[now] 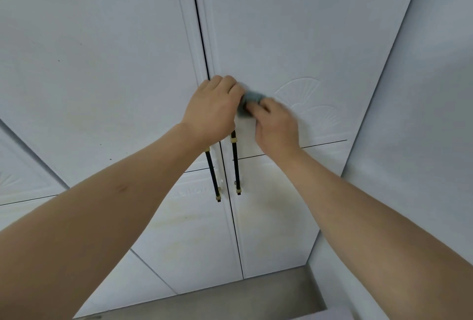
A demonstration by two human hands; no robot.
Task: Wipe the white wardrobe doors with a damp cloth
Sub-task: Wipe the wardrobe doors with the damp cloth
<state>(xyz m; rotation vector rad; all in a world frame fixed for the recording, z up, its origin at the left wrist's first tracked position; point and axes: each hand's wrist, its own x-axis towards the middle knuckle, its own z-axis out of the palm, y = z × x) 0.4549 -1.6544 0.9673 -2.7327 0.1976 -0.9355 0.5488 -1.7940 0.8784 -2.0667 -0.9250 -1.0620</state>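
Both hands meet on a small grey-blue cloth (249, 103) bunched against the right wardrobe door (281, 38), just above the two black handles (235, 163) – the left hand (212, 112) curls its fingers round the cloth's left end, the right hand (276, 125) pinches its right end; an embossed fan pattern (304, 99) lies just right of the cloth

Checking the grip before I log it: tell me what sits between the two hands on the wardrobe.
A bunched grey-blue cloth sits between the left hand and right hand, against the right door. The head view shows it.
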